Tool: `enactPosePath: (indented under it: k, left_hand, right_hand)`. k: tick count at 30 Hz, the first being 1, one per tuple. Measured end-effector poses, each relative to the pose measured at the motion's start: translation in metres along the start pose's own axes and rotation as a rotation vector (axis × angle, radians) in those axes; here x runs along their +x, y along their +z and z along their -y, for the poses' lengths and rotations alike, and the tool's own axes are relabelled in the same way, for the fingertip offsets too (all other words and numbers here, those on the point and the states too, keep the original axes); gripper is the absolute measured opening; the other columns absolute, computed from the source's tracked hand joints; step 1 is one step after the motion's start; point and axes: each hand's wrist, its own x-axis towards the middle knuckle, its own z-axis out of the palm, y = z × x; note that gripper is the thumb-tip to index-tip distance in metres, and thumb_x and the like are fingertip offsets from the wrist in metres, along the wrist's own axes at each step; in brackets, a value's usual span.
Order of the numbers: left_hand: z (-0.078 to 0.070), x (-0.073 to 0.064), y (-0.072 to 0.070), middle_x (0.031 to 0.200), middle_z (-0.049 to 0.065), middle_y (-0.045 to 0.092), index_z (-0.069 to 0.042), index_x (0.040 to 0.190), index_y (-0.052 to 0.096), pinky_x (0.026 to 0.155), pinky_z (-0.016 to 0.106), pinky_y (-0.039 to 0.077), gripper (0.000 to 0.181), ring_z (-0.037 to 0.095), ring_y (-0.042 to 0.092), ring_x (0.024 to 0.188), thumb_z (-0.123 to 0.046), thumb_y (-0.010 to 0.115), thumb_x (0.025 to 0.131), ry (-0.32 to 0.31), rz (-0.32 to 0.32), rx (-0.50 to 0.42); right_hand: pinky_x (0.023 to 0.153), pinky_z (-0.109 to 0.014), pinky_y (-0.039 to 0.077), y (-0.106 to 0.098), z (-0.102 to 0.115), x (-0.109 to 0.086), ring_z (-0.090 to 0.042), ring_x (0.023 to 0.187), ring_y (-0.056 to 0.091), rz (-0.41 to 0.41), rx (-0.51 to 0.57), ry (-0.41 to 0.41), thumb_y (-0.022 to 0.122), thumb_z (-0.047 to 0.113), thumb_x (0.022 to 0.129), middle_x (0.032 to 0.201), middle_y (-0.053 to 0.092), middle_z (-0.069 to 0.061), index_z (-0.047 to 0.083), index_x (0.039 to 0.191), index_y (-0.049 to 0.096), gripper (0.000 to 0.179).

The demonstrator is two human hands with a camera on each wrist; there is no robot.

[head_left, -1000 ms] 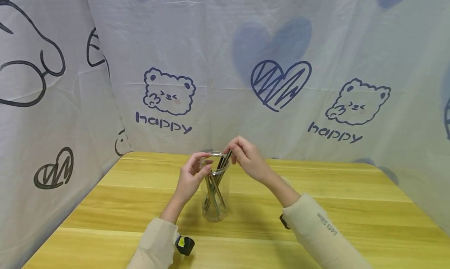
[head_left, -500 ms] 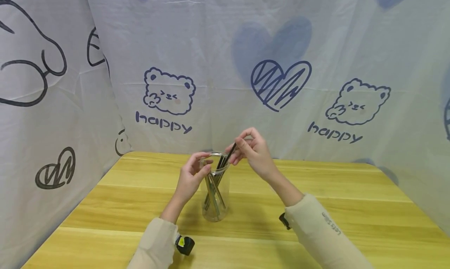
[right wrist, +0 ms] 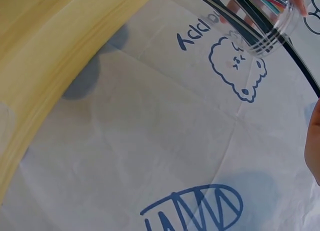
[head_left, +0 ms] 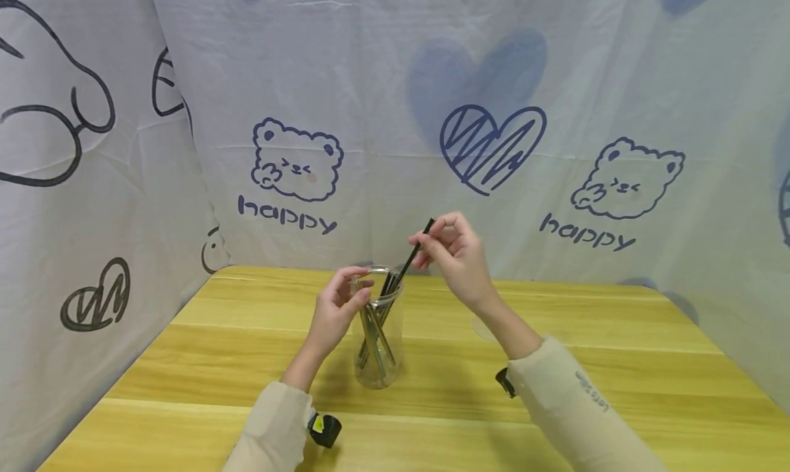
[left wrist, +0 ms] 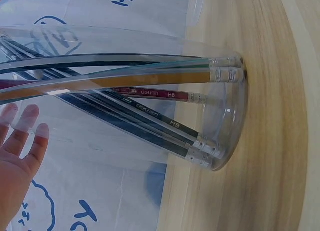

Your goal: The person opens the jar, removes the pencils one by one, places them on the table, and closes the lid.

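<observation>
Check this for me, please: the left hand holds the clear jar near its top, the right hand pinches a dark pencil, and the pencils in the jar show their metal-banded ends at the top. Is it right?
Not quite: the visible metal-banded ends of the pencils in the clear jar are at its bottom, as the left wrist view shows. The rest is right.

Clear, colourless jar [head_left: 390,335] holding pencils in mixed colours: an orange pencil [left wrist: 150,80], a dark red pencil [left wrist: 165,94] with pale lettering, and dark, near-black pencils [left wrist: 155,119], one also pale-lettered, with silvery bands at their ends. A black pencil [head_left: 415,256] slants up from the jar's rim. Beneath the jar, the bench [head_left: 444,403] is yellow with streaked wood grain. Behind it, a whitish cloth [head_left: 389,197] carries blue outlined bears, "happy" lettering and blue hearts, scribble-filled or solid. Right of the jar, a cream sleeve [head_left: 580,410] bears dark lettering.
</observation>
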Motion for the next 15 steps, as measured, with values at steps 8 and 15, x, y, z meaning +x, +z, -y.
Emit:
enactPosePath:
  k: [8, 15]
  left_hand:
    - [-0.021, -0.002, 0.004, 0.107, 0.031, 0.052, 0.013, 0.112, 0.044, 0.072, 0.023, 0.048, 0.031, 0.004, 0.056, 0.088, 0.009, 0.049, 0.082, -0.007, 0.000, 0.014]
    - [-0.028, -0.003, 0.006, 0.105, 0.031, 0.053, 0.014, 0.111, 0.045, 0.071, 0.022, 0.047, 0.030, 0.004, 0.056, 0.086, 0.009, 0.049, 0.082, 0.000, -0.001, 0.025]
  right_hand:
    - [0.055, -0.022, 0.048, -0.002, 0.008, 0.004, -0.013, 0.069, 0.054, -0.074, -0.095, -0.103, 0.049, -0.020, 0.080, 0.095, 0.056, -0.027, -0.014, 0.107, 0.043, 0.028]
    - [0.064, -0.027, 0.052, -0.006, 0.009, 0.004, -0.017, 0.078, 0.060, -0.155, -0.072, -0.138, 0.049, -0.020, 0.079, 0.102, 0.055, -0.014, -0.013, 0.116, 0.040, 0.039]
